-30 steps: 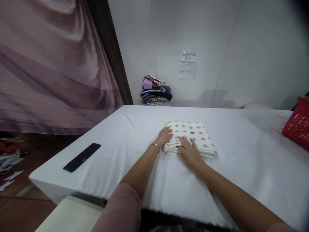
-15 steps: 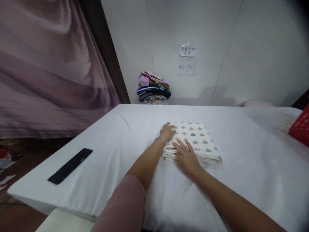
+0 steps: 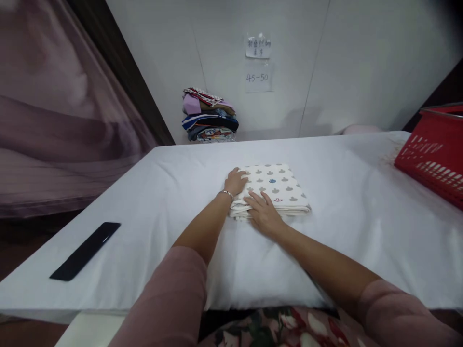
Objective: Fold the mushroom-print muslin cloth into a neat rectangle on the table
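Observation:
A folded white cloth (image 3: 282, 188) with grey printed shapes, plus a blue one and a red one, lies in several layers on the white-covered table. My left hand (image 3: 236, 182), with a bracelet at the wrist, rests at the cloth's left edge, fingers reaching onto its top. My right hand (image 3: 265, 212) lies on the near left corner, its fingers spread over the upper layer. Neither hand lifts the cloth; both are open. The underside of the cloth is hidden.
A long black flat object (image 3: 86, 251) lies on the table (image 3: 144, 193) at the left. At the right stands a red plastic basket (image 3: 430, 149). Beyond the far edge is a pile of folded fabrics (image 3: 210, 118) by the wall, below two paper notes (image 3: 258, 77).
The camera view has shifted, bringing more of the red basket and my lap into sight. Both hands stay at nearly the same places on the cloth, which looks unchanged.

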The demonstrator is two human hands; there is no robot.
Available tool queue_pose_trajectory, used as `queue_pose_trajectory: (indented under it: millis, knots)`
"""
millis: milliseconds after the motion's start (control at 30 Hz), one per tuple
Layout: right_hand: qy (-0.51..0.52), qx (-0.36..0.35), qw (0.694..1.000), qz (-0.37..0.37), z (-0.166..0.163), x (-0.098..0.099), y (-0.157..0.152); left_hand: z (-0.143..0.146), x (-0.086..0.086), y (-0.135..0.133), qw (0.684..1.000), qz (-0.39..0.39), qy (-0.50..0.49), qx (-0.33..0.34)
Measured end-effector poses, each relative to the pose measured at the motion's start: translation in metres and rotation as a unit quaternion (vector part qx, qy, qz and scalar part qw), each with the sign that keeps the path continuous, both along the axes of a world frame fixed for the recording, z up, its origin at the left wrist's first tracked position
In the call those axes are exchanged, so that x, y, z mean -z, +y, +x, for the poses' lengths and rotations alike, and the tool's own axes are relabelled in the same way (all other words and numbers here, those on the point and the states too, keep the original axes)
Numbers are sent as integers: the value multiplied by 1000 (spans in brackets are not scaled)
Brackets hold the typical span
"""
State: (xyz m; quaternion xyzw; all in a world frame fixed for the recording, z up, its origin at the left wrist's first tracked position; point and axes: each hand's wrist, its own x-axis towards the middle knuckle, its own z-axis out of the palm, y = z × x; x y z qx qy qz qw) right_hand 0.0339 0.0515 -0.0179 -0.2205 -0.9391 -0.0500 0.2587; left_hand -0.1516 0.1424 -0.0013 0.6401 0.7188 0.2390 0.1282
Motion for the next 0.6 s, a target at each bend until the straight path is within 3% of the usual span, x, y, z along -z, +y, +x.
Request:
queue_pose_trajectory:
  millis: [133, 233, 400, 600]
  knots:
    - [-16, 34, 999, 3, 2, 0, -4, 3, -16, -11, 1000, -2, -19, 7]
    - [-21, 45, 999, 11, 3, -2, -5, 11, -26, -36, 998, 32, -25, 47]
    - [-23, 28, 999, 17, 3, -4, -4, 21, -19, -82, 988, 34, -57, 142]
    - [-26, 46, 998, 22, 4, -5, -7, 25, -15, -93, 990, 30, -62, 121]
